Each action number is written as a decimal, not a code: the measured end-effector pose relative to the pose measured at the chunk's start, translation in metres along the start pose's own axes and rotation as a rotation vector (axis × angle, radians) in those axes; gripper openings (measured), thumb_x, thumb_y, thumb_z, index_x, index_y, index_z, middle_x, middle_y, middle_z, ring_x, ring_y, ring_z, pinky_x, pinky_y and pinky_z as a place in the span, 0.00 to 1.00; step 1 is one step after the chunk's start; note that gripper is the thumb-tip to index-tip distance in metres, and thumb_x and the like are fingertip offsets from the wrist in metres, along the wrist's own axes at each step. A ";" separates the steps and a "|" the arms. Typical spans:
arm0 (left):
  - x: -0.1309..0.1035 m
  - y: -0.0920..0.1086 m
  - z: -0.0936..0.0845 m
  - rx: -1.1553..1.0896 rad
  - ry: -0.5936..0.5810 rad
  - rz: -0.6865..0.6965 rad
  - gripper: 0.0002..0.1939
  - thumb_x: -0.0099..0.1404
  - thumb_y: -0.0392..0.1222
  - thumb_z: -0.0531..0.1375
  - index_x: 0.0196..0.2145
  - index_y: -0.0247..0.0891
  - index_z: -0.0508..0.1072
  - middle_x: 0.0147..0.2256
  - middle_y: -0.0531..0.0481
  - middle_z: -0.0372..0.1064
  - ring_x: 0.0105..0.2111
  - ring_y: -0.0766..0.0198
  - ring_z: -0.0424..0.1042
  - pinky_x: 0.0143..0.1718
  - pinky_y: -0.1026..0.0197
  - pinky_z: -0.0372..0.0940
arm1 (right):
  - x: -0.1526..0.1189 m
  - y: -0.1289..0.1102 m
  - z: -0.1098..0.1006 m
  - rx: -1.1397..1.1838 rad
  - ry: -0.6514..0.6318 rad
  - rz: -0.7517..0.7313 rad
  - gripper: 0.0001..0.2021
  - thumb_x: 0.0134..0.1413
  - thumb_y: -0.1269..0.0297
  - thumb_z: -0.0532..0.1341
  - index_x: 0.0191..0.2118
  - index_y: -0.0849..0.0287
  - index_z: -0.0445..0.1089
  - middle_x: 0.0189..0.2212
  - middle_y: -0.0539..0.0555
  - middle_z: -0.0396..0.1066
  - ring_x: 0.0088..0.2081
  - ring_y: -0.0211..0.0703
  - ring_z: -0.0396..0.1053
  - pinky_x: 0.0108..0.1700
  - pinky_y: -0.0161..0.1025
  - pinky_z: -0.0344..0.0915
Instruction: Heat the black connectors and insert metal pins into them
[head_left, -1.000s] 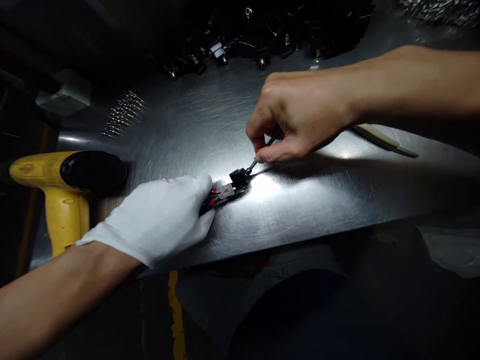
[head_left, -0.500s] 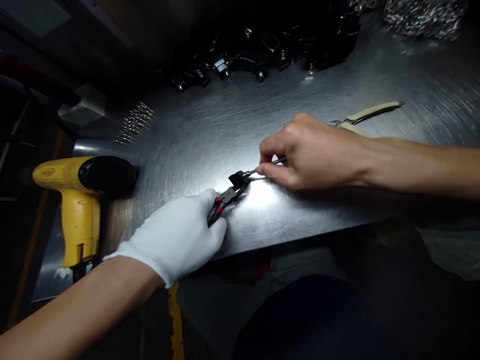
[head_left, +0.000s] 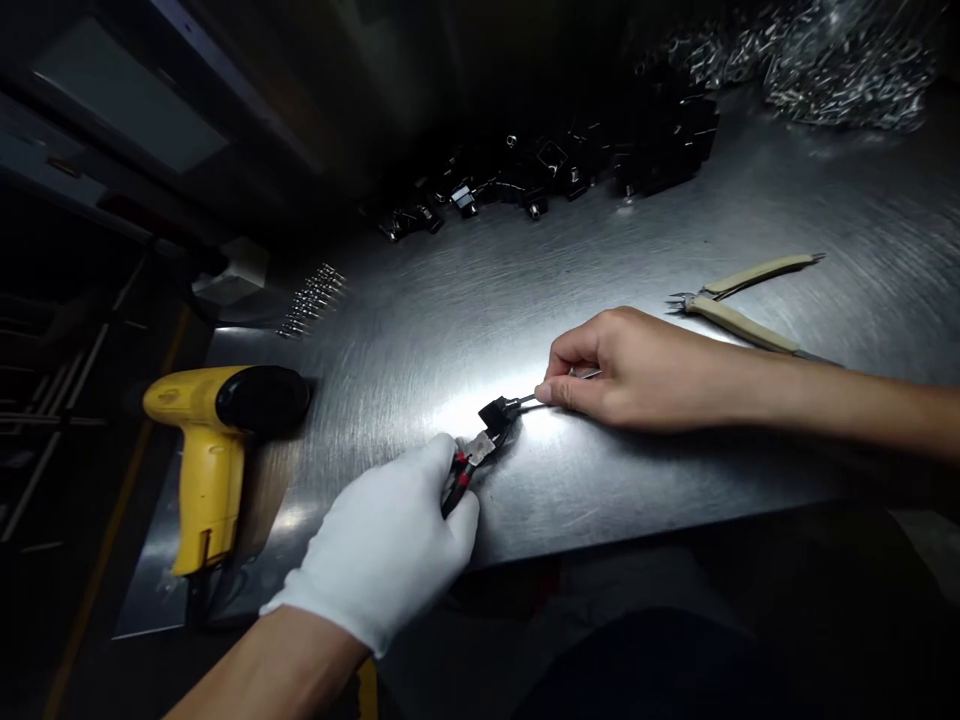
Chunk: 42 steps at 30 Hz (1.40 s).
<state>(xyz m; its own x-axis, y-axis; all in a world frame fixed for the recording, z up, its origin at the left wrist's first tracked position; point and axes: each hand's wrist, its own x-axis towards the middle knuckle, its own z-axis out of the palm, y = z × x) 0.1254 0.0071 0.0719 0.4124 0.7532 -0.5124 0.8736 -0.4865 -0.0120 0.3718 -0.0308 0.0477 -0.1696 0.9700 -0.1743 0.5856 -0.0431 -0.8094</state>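
My left hand (head_left: pixel 390 545), in a white glove, is closed around the handles of small pliers (head_left: pixel 478 448) with red and black grips. At the jaws of the pliers is a small black block-like part (head_left: pixel 495 413). My bare right hand (head_left: pixel 622 370) pinches a thin grey metal rod (head_left: pixel 531 399), whose near end meets the black part. Whether the rod is a tool or a pin fixed in the part, I cannot tell. The rod's other end is mostly hidden in my fingers. Both hands are low over the metal table (head_left: pixel 600 500).
A yellow heat gun (head_left: pixel 210 450) stands at the left. Pale-handled pliers (head_left: pixel 750 295) lie open beyond my right forearm. Small metal pins (head_left: pixel 313 300) sit in rows near a white box (head_left: pixel 236 270). Black parts (head_left: pixel 555 165) and shiny metal pieces (head_left: pixel 847 80) are heaped at the back.
The whole view has shifted, so everything sits lower and mostly farther right in the picture. Both hands keep their holds, and the pale-handled pliers show more fully.
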 end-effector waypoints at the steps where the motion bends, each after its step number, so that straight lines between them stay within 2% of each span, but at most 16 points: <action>1: 0.000 -0.001 0.000 0.006 0.000 0.000 0.06 0.65 0.43 0.50 0.31 0.44 0.63 0.24 0.53 0.69 0.23 0.60 0.69 0.24 0.59 0.56 | 0.001 0.001 -0.003 0.010 -0.016 -0.001 0.08 0.57 0.57 0.66 0.32 0.55 0.77 0.22 0.45 0.72 0.19 0.33 0.63 0.18 0.33 0.55; 4: 0.000 -0.002 0.000 0.017 -0.005 -0.005 0.06 0.65 0.43 0.50 0.31 0.44 0.63 0.25 0.53 0.70 0.24 0.59 0.69 0.24 0.59 0.56 | 0.002 0.004 -0.007 -0.025 0.002 -0.078 0.08 0.60 0.59 0.64 0.32 0.55 0.78 0.25 0.46 0.74 0.24 0.33 0.68 0.22 0.32 0.60; 6: 0.000 -0.003 0.000 0.015 -0.017 -0.012 0.06 0.65 0.43 0.50 0.31 0.44 0.63 0.25 0.53 0.70 0.24 0.60 0.70 0.25 0.59 0.57 | 0.001 0.006 -0.007 -0.072 0.030 -0.136 0.09 0.61 0.61 0.62 0.33 0.56 0.78 0.25 0.46 0.74 0.24 0.33 0.67 0.23 0.33 0.59; 11: 0.005 -0.003 -0.005 0.047 -0.033 0.028 0.05 0.64 0.43 0.50 0.31 0.44 0.63 0.25 0.52 0.71 0.24 0.59 0.70 0.26 0.59 0.58 | 0.005 0.018 -0.004 -0.239 0.076 -0.311 0.10 0.62 0.62 0.60 0.36 0.57 0.79 0.19 0.46 0.69 0.20 0.35 0.61 0.24 0.37 0.52; 14: 0.010 -0.005 -0.008 0.104 -0.023 0.088 0.04 0.64 0.43 0.51 0.32 0.44 0.63 0.26 0.51 0.71 0.25 0.58 0.71 0.26 0.58 0.57 | 0.009 0.025 -0.003 -0.447 0.101 -0.452 0.13 0.64 0.61 0.56 0.37 0.58 0.77 0.22 0.49 0.70 0.25 0.39 0.63 0.27 0.39 0.48; 16: 0.014 -0.007 -0.009 0.141 -0.013 0.117 0.04 0.64 0.44 0.51 0.32 0.44 0.63 0.26 0.50 0.71 0.24 0.57 0.71 0.26 0.57 0.57 | 0.012 0.027 -0.004 -0.497 0.089 -0.500 0.13 0.64 0.63 0.55 0.35 0.59 0.76 0.25 0.50 0.71 0.28 0.40 0.65 0.28 0.40 0.48; 19: 0.018 -0.011 -0.010 0.157 -0.019 0.148 0.06 0.64 0.45 0.50 0.32 0.44 0.63 0.25 0.50 0.70 0.23 0.56 0.70 0.25 0.57 0.56 | 0.019 0.028 -0.007 -0.497 0.063 -0.534 0.12 0.61 0.65 0.55 0.29 0.59 0.73 0.21 0.48 0.67 0.25 0.38 0.60 0.28 0.40 0.46; 22: 0.022 -0.014 -0.010 0.145 -0.006 0.174 0.07 0.65 0.47 0.51 0.32 0.45 0.64 0.25 0.50 0.70 0.23 0.55 0.70 0.24 0.57 0.56 | 0.029 0.032 -0.012 -0.543 0.047 -0.595 0.17 0.61 0.62 0.55 0.21 0.58 0.64 0.19 0.47 0.61 0.23 0.36 0.55 0.27 0.41 0.43; 25: 0.024 -0.016 -0.011 0.163 0.006 0.192 0.08 0.65 0.49 0.51 0.32 0.45 0.65 0.25 0.49 0.70 0.23 0.55 0.69 0.24 0.56 0.56 | 0.043 0.035 -0.017 -0.592 0.035 -0.594 0.20 0.61 0.63 0.53 0.17 0.57 0.55 0.17 0.47 0.57 0.22 0.36 0.52 0.28 0.42 0.42; 28: 0.025 -0.017 -0.013 0.180 0.002 0.184 0.09 0.65 0.50 0.51 0.32 0.44 0.64 0.24 0.49 0.69 0.22 0.56 0.68 0.23 0.56 0.56 | 0.056 0.035 -0.021 -0.645 0.048 -0.580 0.19 0.56 0.65 0.54 0.15 0.58 0.54 0.15 0.47 0.55 0.21 0.36 0.47 0.29 0.43 0.41; 36: 0.026 -0.011 -0.017 0.212 -0.016 0.157 0.08 0.64 0.49 0.52 0.32 0.44 0.63 0.25 0.49 0.69 0.23 0.57 0.69 0.24 0.57 0.58 | 0.076 0.035 -0.018 -0.696 0.078 -0.580 0.17 0.54 0.62 0.55 0.16 0.57 0.63 0.18 0.50 0.60 0.23 0.38 0.47 0.30 0.43 0.41; 42: 0.026 -0.011 -0.018 0.241 -0.028 0.163 0.09 0.65 0.50 0.50 0.34 0.44 0.63 0.27 0.48 0.71 0.26 0.54 0.72 0.26 0.56 0.59 | 0.085 0.032 -0.023 -0.748 0.088 -0.625 0.16 0.52 0.61 0.55 0.16 0.58 0.63 0.15 0.48 0.53 0.22 0.37 0.45 0.30 0.41 0.41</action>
<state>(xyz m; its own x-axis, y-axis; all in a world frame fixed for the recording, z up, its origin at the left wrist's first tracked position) 0.1308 0.0402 0.0746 0.5325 0.6454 -0.5476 0.7084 -0.6939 -0.1290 0.3943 0.0553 0.0195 -0.5787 0.7818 0.2320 0.7669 0.6185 -0.1714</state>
